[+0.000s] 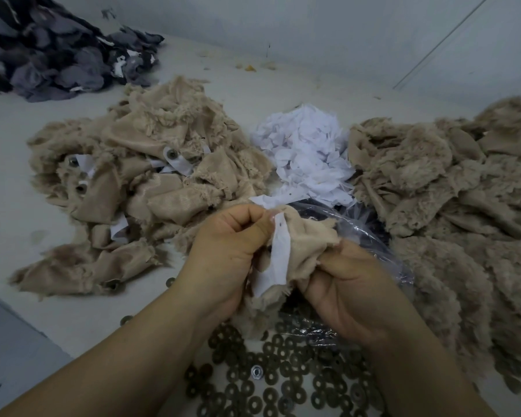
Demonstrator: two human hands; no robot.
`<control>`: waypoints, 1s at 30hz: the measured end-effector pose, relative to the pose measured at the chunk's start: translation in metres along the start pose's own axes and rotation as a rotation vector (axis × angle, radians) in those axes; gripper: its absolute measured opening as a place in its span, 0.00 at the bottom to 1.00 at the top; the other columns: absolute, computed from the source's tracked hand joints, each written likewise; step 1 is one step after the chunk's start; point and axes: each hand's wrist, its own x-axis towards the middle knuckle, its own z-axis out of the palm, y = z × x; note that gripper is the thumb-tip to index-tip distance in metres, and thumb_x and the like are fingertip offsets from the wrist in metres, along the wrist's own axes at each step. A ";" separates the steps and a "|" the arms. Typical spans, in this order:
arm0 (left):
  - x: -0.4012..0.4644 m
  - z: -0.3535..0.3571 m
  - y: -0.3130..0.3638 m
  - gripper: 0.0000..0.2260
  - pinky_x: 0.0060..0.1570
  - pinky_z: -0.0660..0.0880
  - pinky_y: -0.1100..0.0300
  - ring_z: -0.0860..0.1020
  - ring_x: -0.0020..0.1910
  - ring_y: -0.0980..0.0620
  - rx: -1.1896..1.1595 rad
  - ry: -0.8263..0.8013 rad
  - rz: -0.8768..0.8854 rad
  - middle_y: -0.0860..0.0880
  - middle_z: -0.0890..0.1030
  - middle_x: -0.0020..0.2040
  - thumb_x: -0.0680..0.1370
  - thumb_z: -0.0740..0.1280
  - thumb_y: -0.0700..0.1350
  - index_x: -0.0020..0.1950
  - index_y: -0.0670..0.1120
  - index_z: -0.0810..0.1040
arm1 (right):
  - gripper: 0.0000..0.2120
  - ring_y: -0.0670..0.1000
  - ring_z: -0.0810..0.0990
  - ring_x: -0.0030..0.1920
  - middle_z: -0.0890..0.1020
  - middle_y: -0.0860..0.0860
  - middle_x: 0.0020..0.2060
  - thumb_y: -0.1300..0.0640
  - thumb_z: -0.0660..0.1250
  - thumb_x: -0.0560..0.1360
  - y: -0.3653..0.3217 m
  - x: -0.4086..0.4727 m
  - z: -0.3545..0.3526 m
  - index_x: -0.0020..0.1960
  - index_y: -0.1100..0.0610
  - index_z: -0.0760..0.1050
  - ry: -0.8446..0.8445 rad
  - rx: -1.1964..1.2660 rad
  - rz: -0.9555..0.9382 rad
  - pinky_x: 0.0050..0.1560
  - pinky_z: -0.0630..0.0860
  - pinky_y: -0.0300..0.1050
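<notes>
Both my hands hold one beige furry fabric piece (309, 240) above the table, with a white paper strip (278, 254) lying against it. My left hand (229, 251) pinches the top of the piece and the strip between thumb and curled fingers. My right hand (349, 296) grips the fabric's right edge with curled fingers. A small hole shows near the strip's top end.
Beige pieces with snaps and white tags (145, 182) are piled at left. A white paper heap (307, 152) sits in the middle, plain beige fur pieces (451, 206) at right, grey scraps (57, 55) far left. Dark metal rings (283, 383) and a plastic bag (370, 233) lie near me.
</notes>
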 end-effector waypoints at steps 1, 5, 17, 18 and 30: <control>0.000 0.000 0.001 0.11 0.37 0.71 0.56 0.70 0.35 0.45 0.008 -0.001 -0.001 0.43 0.77 0.34 0.65 0.73 0.52 0.34 0.44 0.81 | 0.15 0.57 0.84 0.57 0.83 0.63 0.57 0.68 0.66 0.70 0.001 0.000 -0.001 0.55 0.64 0.83 0.035 -0.038 -0.014 0.51 0.82 0.44; -0.002 0.001 0.002 0.09 0.29 0.73 0.64 0.74 0.28 0.54 0.024 -0.036 0.002 0.48 0.78 0.29 0.65 0.71 0.50 0.32 0.44 0.80 | 0.16 0.58 0.84 0.55 0.83 0.63 0.56 0.65 0.65 0.71 0.002 -0.001 -0.001 0.58 0.64 0.81 0.083 -0.142 -0.011 0.49 0.82 0.46; 0.002 -0.002 -0.003 0.09 0.29 0.75 0.64 0.75 0.27 0.55 0.162 -0.041 0.062 0.48 0.80 0.29 0.67 0.69 0.52 0.33 0.48 0.82 | 0.13 0.50 0.86 0.49 0.87 0.50 0.46 0.50 0.70 0.65 0.011 0.006 -0.013 0.49 0.46 0.85 0.211 -0.497 -0.190 0.48 0.81 0.45; 0.001 -0.001 -0.004 0.09 0.30 0.75 0.64 0.76 0.28 0.55 0.178 -0.039 0.066 0.48 0.80 0.30 0.67 0.69 0.52 0.34 0.48 0.83 | 0.11 0.48 0.86 0.45 0.87 0.48 0.42 0.49 0.70 0.64 0.011 0.007 -0.016 0.45 0.45 0.85 0.255 -0.568 -0.210 0.47 0.80 0.46; 0.000 0.002 -0.002 0.09 0.33 0.76 0.62 0.76 0.31 0.53 0.281 -0.026 0.100 0.47 0.80 0.30 0.70 0.71 0.49 0.33 0.45 0.82 | 0.16 0.60 0.86 0.51 0.85 0.62 0.51 0.63 0.70 0.66 0.005 0.001 -0.011 0.54 0.63 0.83 0.200 -0.324 -0.191 0.48 0.84 0.49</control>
